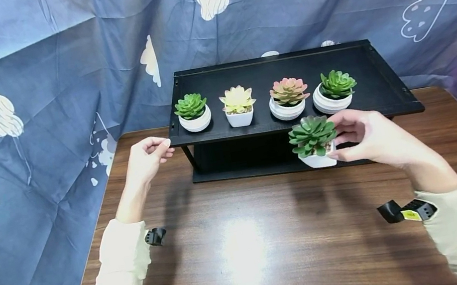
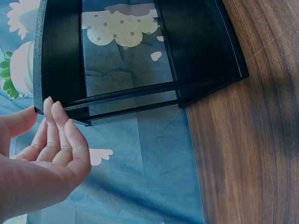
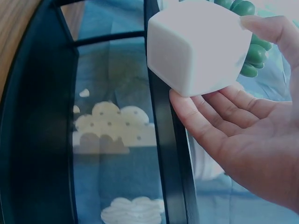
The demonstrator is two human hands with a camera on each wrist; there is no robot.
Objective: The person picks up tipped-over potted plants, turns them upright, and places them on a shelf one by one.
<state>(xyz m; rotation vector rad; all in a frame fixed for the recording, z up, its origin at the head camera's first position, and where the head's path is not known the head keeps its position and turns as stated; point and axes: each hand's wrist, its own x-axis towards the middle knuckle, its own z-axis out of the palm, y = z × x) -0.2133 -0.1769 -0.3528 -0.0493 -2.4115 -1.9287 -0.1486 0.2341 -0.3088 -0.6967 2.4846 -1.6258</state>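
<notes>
My right hand holds a dark green succulent in a square white pot, thumb on one side and fingers on the other. The pot is in front of the black shelf's top board, off its surface; the right wrist view shows the bare white underside of the pot. At the shelf's left front corner, my left hand pinches the edge of the top board between thumb and fingertips. That same grip of the left hand shows beside the black shelf in the left wrist view.
On the top board stand a green succulent, a yellow one, a pink one and another green one. Below lies the lower board, on a wooden table. A blue cloud-patterned cloth hangs behind.
</notes>
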